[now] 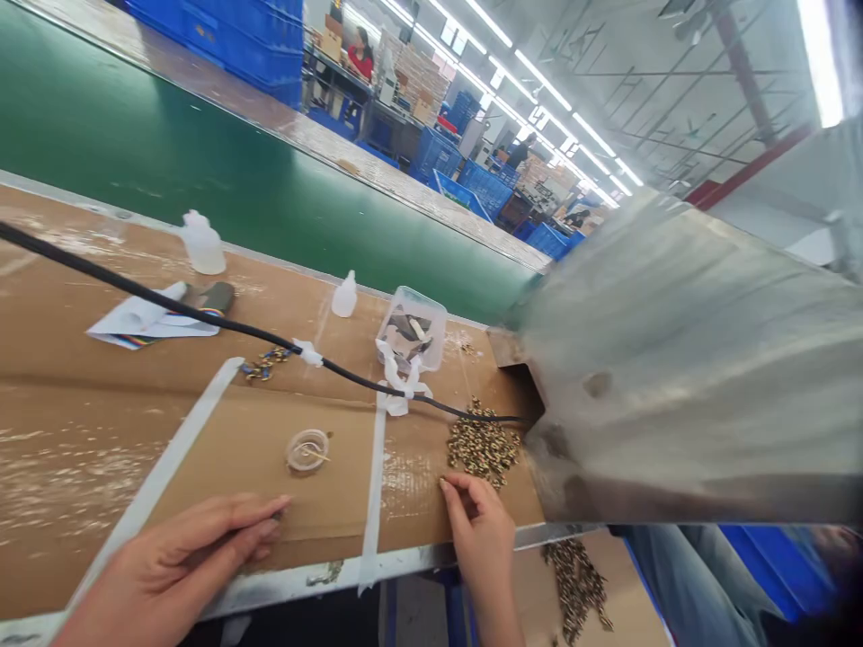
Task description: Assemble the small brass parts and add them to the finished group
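My left hand (182, 566) rests at the near edge of a brown cardboard sheet (270, 467), its fingertips together over the card. My right hand (478, 530) is curled at the lower edge of a heap of small brass parts (482, 445), with nothing visible in its fingers. A small transparent round cup (307, 449) lies between my hands. Farther back stands a transparent plastic box (411, 328) holding mixed pieces, with white tape (397, 382) beside it. A black cable (202, 310) crosses the card and ends at the heap.
A large grey metal chute (688, 359) fills the right side, and more brass parts (576, 584) lie below the table edge. White squeeze bottles (204, 244) stand at the back, beyond which runs a green conveyor belt (235, 198). Blue crates (222, 40) and distant co-workers (360, 54) appear farther off.
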The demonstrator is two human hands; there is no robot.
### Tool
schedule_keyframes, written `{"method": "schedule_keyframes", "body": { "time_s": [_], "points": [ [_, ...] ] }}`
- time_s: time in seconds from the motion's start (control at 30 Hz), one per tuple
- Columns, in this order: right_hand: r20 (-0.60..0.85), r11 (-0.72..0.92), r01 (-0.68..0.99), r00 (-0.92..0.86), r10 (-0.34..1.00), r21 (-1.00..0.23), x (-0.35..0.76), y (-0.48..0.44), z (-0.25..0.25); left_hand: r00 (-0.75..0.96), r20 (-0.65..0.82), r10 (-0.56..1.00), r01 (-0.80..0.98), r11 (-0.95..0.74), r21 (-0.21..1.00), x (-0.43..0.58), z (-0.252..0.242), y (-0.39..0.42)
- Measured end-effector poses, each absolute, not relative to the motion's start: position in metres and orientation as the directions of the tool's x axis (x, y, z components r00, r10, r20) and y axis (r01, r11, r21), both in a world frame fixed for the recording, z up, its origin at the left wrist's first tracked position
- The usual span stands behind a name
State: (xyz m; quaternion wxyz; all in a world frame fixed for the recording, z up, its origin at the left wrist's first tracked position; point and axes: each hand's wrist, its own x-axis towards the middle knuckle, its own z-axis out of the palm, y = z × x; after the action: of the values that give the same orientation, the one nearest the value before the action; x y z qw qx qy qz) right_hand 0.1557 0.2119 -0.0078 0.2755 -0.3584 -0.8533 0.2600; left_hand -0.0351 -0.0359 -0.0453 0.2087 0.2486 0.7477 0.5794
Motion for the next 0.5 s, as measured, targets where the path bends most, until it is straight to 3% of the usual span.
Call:
{"method": "schedule_keyframes", "body": {
  "time_s": [0.2, 0.33, 0.5],
  "points": [
    [0.144, 0.475, 0.423, -0.611, 0.778, -0.772, 0.143, 0.183, -0.005, -0.726, -0.091, 0.682, 0.009, 0.142, 0.990, -0.030, -0.015, -0.031],
    [0.009, 0.280, 0.261, -0.715, 0.699, -0.924, 0.111, 0.131, 0.001, -0.701, -0.123, 0.703, -0.008, 0.164, 0.986, -0.030, -0.019, -0.032],
    [-0.122, 0.014, 0.171, -0.758, 0.641, -0.985, 0.082, 0.092, 0.001, -0.695, -0.086, 0.714, 0.007, 0.126, 0.992, -0.031, -0.018, -0.033]
  ]
}}
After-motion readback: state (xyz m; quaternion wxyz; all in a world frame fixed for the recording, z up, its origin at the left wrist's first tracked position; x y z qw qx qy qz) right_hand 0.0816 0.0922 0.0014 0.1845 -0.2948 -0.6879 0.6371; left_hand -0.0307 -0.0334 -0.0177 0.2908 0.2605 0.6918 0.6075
